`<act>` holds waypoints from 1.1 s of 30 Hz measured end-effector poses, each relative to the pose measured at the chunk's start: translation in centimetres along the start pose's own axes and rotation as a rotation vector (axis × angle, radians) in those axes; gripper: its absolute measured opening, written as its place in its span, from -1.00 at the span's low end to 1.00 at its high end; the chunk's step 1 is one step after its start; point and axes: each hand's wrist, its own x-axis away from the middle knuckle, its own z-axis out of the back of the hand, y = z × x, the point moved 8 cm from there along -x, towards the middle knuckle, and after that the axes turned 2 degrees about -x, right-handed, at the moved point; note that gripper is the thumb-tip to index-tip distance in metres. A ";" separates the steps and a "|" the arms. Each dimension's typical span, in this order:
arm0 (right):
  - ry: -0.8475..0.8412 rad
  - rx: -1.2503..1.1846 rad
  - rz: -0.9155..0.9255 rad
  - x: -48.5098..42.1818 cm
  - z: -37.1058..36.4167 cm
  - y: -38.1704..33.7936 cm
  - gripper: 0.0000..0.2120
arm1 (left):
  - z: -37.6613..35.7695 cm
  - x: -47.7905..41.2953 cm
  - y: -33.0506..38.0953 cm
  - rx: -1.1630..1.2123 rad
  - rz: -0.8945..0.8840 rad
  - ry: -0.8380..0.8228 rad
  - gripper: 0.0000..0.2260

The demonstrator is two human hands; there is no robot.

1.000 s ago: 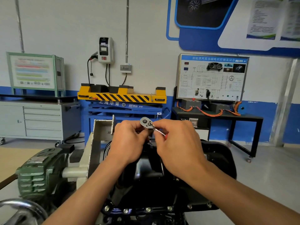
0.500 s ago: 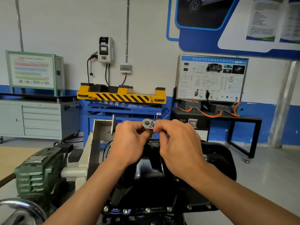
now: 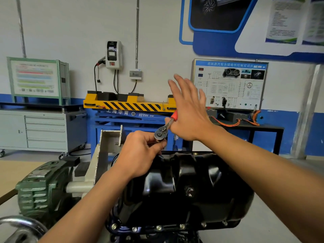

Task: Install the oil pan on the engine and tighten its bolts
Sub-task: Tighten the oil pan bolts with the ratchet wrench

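Tightening a bolt on the far side of the oil pan looks like the job right now. The black oil pan sits low in the middle of the view, on top of the engine, which is mostly hidden under it. A row of bolts runs along the pan's edge at 6 o'clock.

The ratchet stands at about 11 o'clock on the pan. Its red handle points up toward 1 o'clock. The left hand has its grip clamped on the ratchet, and its curled fingers pinch just under the round head. The right hand has its grip apart. Its fingers are straight and spread, and the edge of the hand touches the handle, as if to push it round. I cannot see the bolt under the ratchet, because the left hand hides it.

Some things could go wrong from here. The flat right hand is not wrapped round the handle, so a hard push could make it slip off. If the left hand lets the ratchet lean, it could tip off the bolt and chew the bolt's corners. Making one bolt very tight while others are loose could pull the pan crooked, and then oil could leak out.
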 end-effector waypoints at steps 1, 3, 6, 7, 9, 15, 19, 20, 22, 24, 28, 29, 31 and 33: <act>-0.002 -0.036 -0.019 -0.6 -0.2 -0.2 0.04 | 0.0 0.0 0.1 -0.011 -0.006 -0.013 -0.89; -0.026 -0.143 -0.039 -1.3 -1.0 -0.6 0.11 | 0.0 0.0 0.2 -0.034 -0.020 -0.042 -0.88; -0.078 -0.412 -0.023 -1.4 -2.1 -1.0 0.05 | -0.1 -0.1 0.0 -0.026 -0.018 -0.053 -0.89; -0.084 -0.506 -0.024 -1.0 -2.1 -0.7 -0.01 | -0.1 0.0 -0.2 0.007 0.001 -0.037 -0.91; -0.044 -0.651 -0.055 0.4 -1.6 0.6 -0.17 | 0.1 0.1 -0.7 0.079 0.053 0.018 -0.91; 0.073 -1.157 -0.152 6.7 0.9 3.6 -0.78 | 0.4 -0.3 -1.8 0.123 0.118 0.124 -0.86; -0.207 -1.193 -0.088 9.1 -0.2 1.0 -0.84 | 0.4 -0.2 -1.3 0.048 0.084 0.114 -0.81; -0.244 -1.184 -0.097 9.2 -0.3 0.8 -0.80 | 0.5 -0.2 -1.4 0.044 0.086 0.112 -0.82; -0.336 -1.157 -0.123 9.1 -0.6 0.6 -0.71 | 0.4 -0.2 -1.5 0.040 0.086 0.099 -0.85; -0.432 -1.127 -0.140 8.8 -0.9 0.5 -0.66 | 0.4 -0.2 -1.4 0.027 0.082 0.076 -0.85; -0.268 -1.185 -0.345 8.3 -0.6 2.3 -0.57 | 0.3 -0.2 -1.3 -0.005 0.084 0.034 -0.86; -0.183 -1.237 -0.421 8.4 -0.6 3.2 -0.53 | 0.2 -0.2 -1.3 -0.018 0.080 0.026 -0.85; -0.005 -1.386 -0.522 8.8 -0.5 4.6 -0.58 | 0.1 -0.3 -0.9 -0.071 0.052 -0.003 -0.85; 0.215 -1.316 -0.545 8.9 0.2 5.6 -0.80 | -0.1 -0.3 -0.5 -0.119 0.020 -0.035 -0.84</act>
